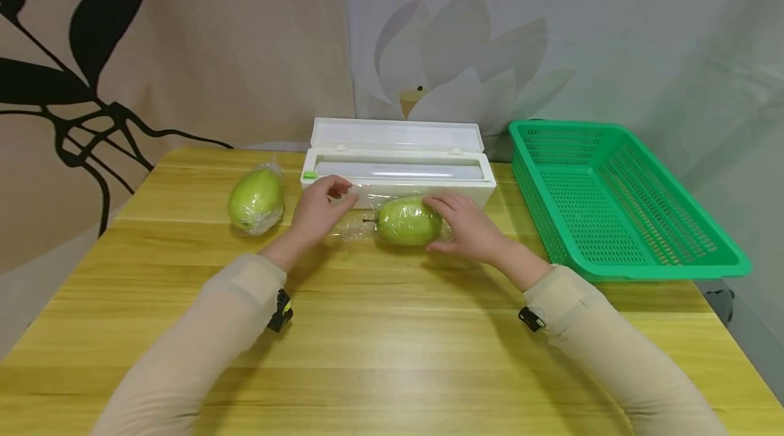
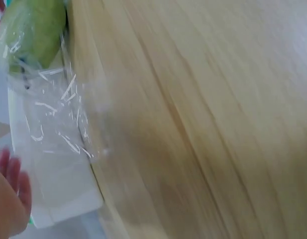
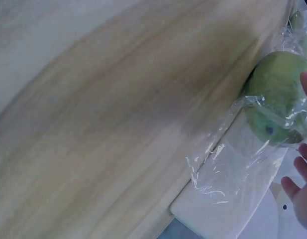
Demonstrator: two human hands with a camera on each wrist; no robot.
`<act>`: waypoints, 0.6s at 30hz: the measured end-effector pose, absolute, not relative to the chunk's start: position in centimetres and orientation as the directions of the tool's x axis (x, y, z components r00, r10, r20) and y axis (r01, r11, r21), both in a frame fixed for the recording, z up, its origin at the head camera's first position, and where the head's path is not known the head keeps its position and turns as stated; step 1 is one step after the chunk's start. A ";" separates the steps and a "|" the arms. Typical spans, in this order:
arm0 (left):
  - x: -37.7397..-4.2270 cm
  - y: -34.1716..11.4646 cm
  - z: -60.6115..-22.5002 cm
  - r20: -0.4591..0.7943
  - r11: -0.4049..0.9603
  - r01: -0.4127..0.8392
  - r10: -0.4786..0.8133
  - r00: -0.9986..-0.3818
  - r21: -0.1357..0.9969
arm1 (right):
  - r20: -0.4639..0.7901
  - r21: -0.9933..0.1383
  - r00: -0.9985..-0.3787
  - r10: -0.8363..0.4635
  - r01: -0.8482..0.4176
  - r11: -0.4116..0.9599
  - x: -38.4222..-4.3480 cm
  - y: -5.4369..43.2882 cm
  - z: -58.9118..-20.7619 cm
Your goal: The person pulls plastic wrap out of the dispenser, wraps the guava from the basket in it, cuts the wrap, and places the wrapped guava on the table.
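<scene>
A green pear (image 1: 407,221) lies on its side on loose clear plastic wrap (image 2: 58,114), its dark stem pointing left. My right hand (image 1: 462,226) is at the pear's right end, thumb and fingers spread apart on either side of it. In the right wrist view those fingers (image 3: 291,188) are fairly straight, right beside the wrapped pear. My left hand (image 1: 323,208) hovers left of the stem, close to the film's left end and the box front. Its fingers are loosely bent and no object shows in them; in the left wrist view the film lies apart from them.
Behind the pear stands a white cling film box (image 1: 398,188), lid raised, roll inside, with a green slider at its left end. Another wrapped pear (image 1: 257,199) sits at the left. A green plastic basket (image 1: 551,232) stands at the right, on the wooden table (image 1: 392,354).
</scene>
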State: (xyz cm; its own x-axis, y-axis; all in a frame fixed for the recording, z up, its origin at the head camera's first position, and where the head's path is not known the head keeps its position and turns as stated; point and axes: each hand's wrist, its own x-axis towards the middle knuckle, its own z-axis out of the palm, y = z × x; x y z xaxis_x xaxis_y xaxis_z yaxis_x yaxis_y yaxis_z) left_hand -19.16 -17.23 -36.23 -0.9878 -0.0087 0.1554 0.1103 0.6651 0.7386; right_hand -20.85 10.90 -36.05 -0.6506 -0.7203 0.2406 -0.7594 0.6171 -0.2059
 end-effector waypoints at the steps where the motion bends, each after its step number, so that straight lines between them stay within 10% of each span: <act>1: -19.2 -17.4 -36.2 0.182 0.676 0.103 -0.047 -0.982 0.729 | 0.246 -0.208 -0.650 -0.719 -0.760 0.615 -20.9 10.9 -36.0; 9: -19.7 -18.4 -36.3 0.288 0.700 0.020 -0.267 -0.920 0.714 | 0.265 -0.211 -0.644 -0.718 -0.765 0.608 -20.7 10.8 -35.5; 18: -20.7 -19.3 -36.3 0.095 0.695 -0.130 -0.275 -0.957 0.707 | 0.300 -0.227 -0.631 -0.716 -0.776 0.589 -21.0 10.2 -34.5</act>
State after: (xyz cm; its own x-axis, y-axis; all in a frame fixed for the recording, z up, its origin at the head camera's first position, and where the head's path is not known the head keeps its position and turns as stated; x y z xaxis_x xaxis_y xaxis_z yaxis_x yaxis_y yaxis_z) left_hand -20.70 -19.33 -36.32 -0.9568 -0.2750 0.0946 -0.1299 0.6951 0.7071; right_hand -20.99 10.20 -34.52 -0.6305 -0.7157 0.3005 -0.7760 0.5886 -0.2265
